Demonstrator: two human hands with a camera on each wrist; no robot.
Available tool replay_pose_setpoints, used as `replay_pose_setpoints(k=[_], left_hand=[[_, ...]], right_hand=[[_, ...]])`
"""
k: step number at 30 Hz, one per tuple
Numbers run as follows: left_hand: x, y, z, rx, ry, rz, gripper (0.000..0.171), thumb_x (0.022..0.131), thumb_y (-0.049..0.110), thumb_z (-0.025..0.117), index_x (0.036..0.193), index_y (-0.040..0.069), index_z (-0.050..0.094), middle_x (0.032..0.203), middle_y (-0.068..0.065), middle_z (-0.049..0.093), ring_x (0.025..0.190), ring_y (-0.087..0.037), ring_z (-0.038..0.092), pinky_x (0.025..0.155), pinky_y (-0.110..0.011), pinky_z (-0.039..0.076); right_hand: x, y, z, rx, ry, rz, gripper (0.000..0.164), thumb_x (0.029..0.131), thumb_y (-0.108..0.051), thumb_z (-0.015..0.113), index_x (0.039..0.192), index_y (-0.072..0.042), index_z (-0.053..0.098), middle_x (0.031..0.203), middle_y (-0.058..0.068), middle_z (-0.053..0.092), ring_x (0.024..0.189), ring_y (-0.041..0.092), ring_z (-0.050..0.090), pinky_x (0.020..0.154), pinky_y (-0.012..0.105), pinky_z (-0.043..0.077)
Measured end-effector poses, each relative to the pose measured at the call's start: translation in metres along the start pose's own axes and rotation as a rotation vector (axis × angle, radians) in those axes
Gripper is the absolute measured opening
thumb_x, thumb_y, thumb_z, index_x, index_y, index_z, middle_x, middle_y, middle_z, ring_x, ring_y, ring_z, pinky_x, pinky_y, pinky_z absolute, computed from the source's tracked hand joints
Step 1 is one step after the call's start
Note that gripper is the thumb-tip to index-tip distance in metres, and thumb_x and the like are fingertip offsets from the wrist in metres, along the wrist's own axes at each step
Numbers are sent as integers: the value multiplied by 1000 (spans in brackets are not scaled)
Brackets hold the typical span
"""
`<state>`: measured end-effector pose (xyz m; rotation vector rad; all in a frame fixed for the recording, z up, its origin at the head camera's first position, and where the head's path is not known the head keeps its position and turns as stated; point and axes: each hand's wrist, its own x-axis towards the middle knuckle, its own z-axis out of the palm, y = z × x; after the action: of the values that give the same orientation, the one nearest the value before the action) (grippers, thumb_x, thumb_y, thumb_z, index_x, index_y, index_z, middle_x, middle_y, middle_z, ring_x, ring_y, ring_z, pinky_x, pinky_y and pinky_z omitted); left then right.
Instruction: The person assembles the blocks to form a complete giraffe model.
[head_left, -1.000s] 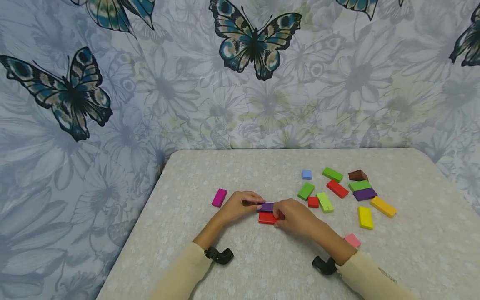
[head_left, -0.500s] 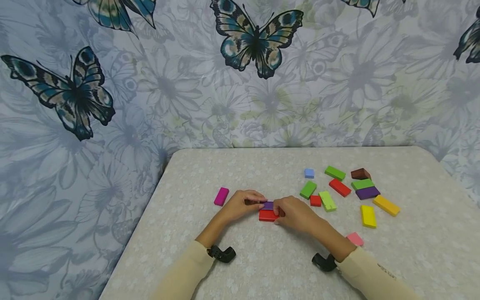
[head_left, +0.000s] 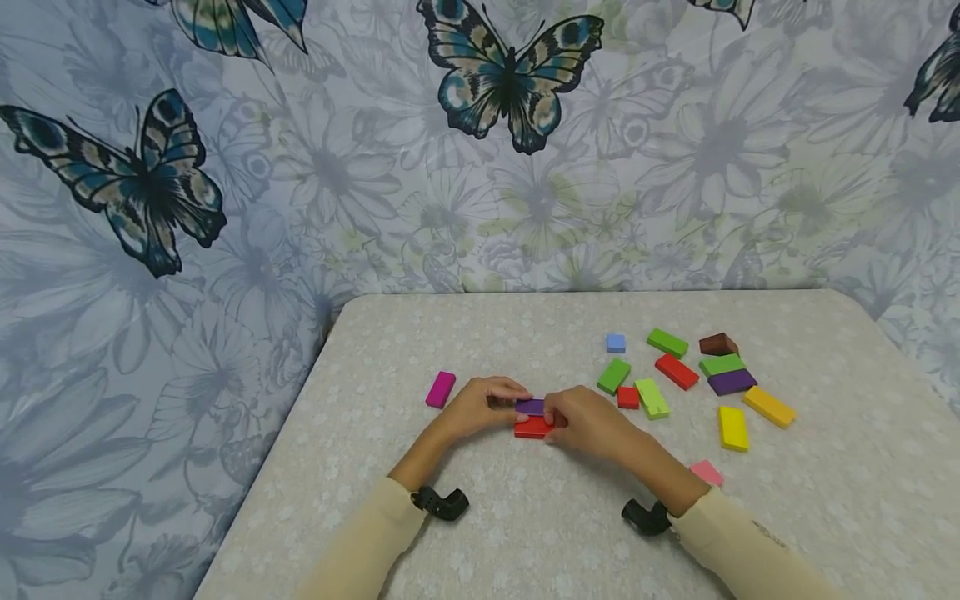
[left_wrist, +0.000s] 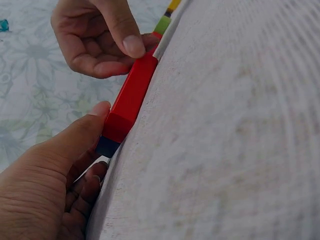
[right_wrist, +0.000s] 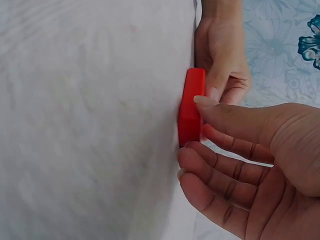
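Note:
A purple block (head_left: 530,407) and a red block (head_left: 532,427) lie side by side on the table, long sides together, the red one nearer the person. With thumb and fingers my left hand (head_left: 480,406) pinches the left end of the purple block. My right hand (head_left: 592,421) grips the right end of the pair; in the right wrist view its thumb lies against the red block (right_wrist: 191,107), fingers curled behind. That hand hides the purple block's right end. From the left wrist view, only a dark corner of the purple block (left_wrist: 106,146) shows past the red block (left_wrist: 132,97).
A magenta block (head_left: 441,389) lies left of the hands. To the right are scattered green, red, brown and yellow blocks (head_left: 733,428), a blue cube (head_left: 616,342) and another purple block (head_left: 732,382). A pink block (head_left: 706,472) sits beside the right forearm. A patterned wall stands behind the table (head_left: 555,533).
The view shifts slightly. Both hands keep their places at the ends of the purple and red blocks, with only small finger movements; the other blocks stay put.

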<state>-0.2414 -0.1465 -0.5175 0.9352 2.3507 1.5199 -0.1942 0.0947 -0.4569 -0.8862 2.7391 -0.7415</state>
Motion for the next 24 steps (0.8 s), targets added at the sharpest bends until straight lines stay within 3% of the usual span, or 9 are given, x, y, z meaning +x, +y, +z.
replay_pose_setpoints(k=[9,18,24], left_hand=[[-4,30,-3,-23,-1,-11,34,85,4,81,118,-3,74,119,-16,71,111,-28,64,90,-33,52],[-6,28,-3,-20,4,-29,35,85,7,82,119,0,74,119,-12,71,114,-26,63,94,-37,52],[-8,33,-5,-4,-6,-8,35,86,7,81,119,-1,74,120,-15,71,112,-28,64,92,-45,52]], right_hand=[[-23,14,-32,-15,76,76,20,86,-20,83,101,-11,72,77,-9,61,68,10,53,60,26,47],[-53,47,-60,-31,185,71,20,87,-18,82,103,-8,75,80,-8,65,70,9,56,61,26,49],[-69,70,-72,-36,195,177,24,88,-18,80,107,-5,73,87,-1,66,75,15,58,63,29,49]])
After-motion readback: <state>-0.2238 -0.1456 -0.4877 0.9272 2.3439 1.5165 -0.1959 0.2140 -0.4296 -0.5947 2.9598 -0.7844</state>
